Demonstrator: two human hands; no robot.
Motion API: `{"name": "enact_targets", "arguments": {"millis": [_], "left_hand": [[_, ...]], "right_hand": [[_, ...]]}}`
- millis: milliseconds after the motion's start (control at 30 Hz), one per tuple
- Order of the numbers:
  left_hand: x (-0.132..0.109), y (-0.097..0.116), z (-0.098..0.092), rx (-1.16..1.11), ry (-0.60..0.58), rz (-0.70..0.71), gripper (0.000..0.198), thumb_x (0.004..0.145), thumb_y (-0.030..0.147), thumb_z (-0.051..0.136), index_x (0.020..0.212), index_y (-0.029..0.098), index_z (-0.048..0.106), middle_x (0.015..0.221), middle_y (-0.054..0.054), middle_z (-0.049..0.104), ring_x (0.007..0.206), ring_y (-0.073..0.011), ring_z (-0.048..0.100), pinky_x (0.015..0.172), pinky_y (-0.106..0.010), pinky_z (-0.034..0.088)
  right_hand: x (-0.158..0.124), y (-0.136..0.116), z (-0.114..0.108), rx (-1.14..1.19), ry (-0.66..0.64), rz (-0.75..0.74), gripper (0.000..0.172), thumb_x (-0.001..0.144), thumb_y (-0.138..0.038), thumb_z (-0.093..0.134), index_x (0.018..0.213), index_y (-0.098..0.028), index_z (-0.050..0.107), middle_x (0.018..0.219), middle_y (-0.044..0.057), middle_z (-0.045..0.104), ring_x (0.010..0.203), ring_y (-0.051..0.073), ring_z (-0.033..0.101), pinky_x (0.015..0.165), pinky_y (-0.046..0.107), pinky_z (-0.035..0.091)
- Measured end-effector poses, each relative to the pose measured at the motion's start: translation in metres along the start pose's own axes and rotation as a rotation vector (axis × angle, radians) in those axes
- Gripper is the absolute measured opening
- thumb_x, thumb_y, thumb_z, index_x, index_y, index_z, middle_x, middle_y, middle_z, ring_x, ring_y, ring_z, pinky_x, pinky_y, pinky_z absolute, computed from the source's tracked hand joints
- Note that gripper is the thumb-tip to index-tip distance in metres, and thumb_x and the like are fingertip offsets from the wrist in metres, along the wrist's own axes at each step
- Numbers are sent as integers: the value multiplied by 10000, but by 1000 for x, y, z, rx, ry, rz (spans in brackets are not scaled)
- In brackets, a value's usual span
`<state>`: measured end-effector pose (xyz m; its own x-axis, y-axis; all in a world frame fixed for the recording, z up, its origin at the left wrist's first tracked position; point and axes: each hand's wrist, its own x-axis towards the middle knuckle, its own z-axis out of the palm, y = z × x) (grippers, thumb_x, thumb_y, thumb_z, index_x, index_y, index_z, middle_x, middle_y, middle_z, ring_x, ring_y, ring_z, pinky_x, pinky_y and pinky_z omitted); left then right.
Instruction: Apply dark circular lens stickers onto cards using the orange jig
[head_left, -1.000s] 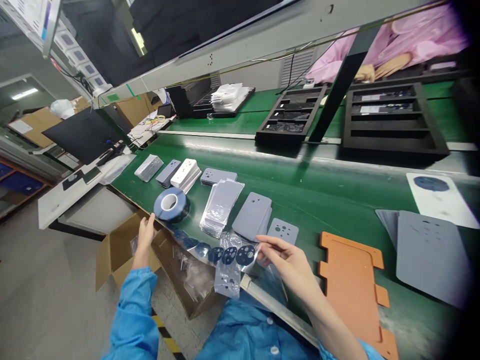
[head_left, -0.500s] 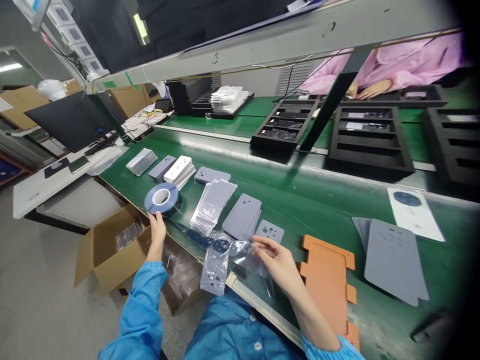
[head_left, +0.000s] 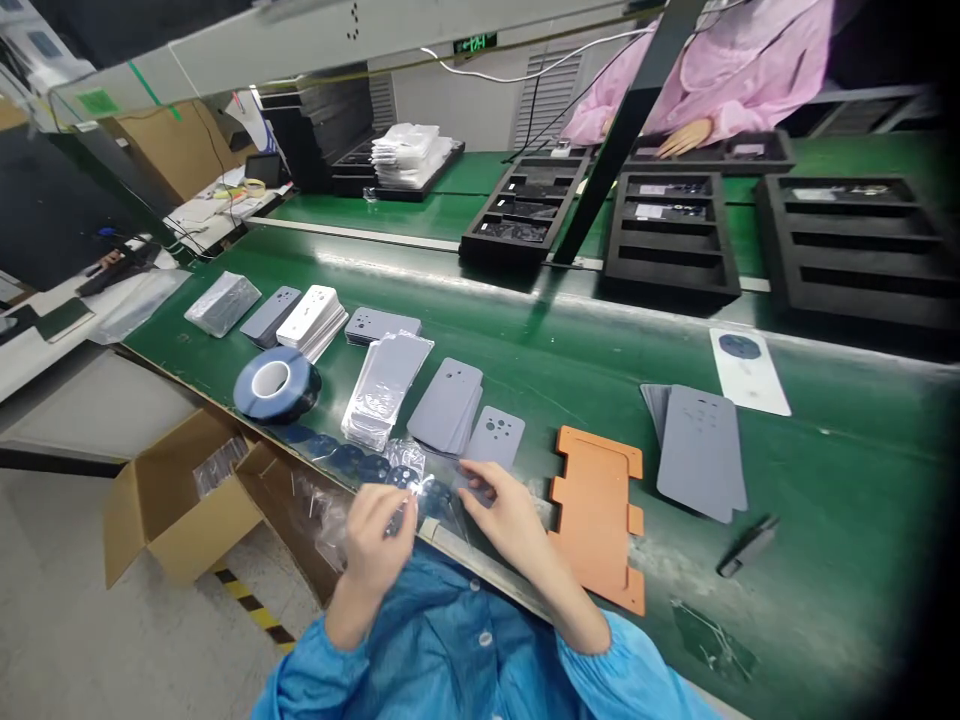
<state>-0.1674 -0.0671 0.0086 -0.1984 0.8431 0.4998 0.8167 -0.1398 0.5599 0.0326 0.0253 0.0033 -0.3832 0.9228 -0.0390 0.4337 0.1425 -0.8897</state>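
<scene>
A strip of clear film with dark blue round pieces runs from a blue roll along the bench's front edge. My left hand is closed in a pinch at the strip, near its free end. My right hand has its thumb and fingers closed on the clear end of that film. Just beyond my hands are a grey sheet with round holes, a fanned stack of grey sheets and a stack of plastic-wrapped sheets. What lies under my left hand is hidden.
An orange tray-like plate lies right of my right hand, with more grey sheets and a small dark tool beyond. An open carton stands below the bench's left edge. Black trays and a co-worker's hand are across the bench.
My left hand has left the roll and moved right to the film strip near my right hand. The view has shifted right. My right hand stays at the film's end.
</scene>
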Motion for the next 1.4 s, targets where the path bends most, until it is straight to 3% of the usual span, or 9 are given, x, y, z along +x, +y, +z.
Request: {"name": "enact_targets", "arguments": {"millis": [100,200,300,467,667,900,1200,1400], "left_hand": [[-18,19,21,20,-120,-51,205,926,202,616,1091,257,725,945,-70,709,892,-219,677,835,-372,573],[-23,16,29,79,-173,-106,325,907,220,641,1227,250,689,1081,-99,683,1026,-255,656,898,-413,570],[-24,10,30,89,-190,-97,380,903,228,649,1282,250,665,1130,-107,667,1066,-266,638,920,-434,566],[-22,12,31,85,-164,-101,377,907,272,663,1284,266,666,1154,-115,659,1056,-272,634,908,-443,561],[-19,16,31,46,-138,-121,375,903,291,672,1276,253,674,1255,-127,638,1126,-284,608,943,-457,547],[-17,15,29,-68,-118,-228,288,917,282,656,1197,269,724,1166,-104,690,1108,-267,634,978,-457,547],[-9,16,24,-187,-145,-385,226,906,315,659,1093,276,781,1132,-109,719,1099,-281,662,975,-479,553],[-4,7,22,-259,-131,-477,187,898,306,636,943,245,806,1122,-109,745,1059,-264,698,902,-416,585]], "right_hand": [[-6,-7,2,-191,-34,-6,297,900,-344,615,1141,-198,707,984,81,715,947,257,653,856,385,509],[-10,-14,8,-316,-101,52,307,898,-412,643,1093,-188,721,921,81,709,938,281,660,808,376,493],[-10,-15,13,-334,-135,84,295,894,-330,631,1143,-195,711,931,76,714,918,268,675,763,343,482],[-10,-9,14,-37,-154,114,430,870,-188,508,1270,-165,666,941,61,734,843,212,687,783,322,504],[-6,-6,13,398,-206,215,362,805,-197,496,1037,-142,768,882,62,754,768,188,680,748,310,537],[0,-8,19,581,-241,239,335,740,-170,523,969,-131,764,694,11,682,657,145,624,683,274,522],[0,-7,28,501,-215,214,315,774,-179,543,1008,-135,749,782,31,701,664,148,630,691,288,526],[-2,-10,22,246,-135,143,334,806,-168,512,1019,-156,769,911,61,724,727,167,654,719,305,533]]}}
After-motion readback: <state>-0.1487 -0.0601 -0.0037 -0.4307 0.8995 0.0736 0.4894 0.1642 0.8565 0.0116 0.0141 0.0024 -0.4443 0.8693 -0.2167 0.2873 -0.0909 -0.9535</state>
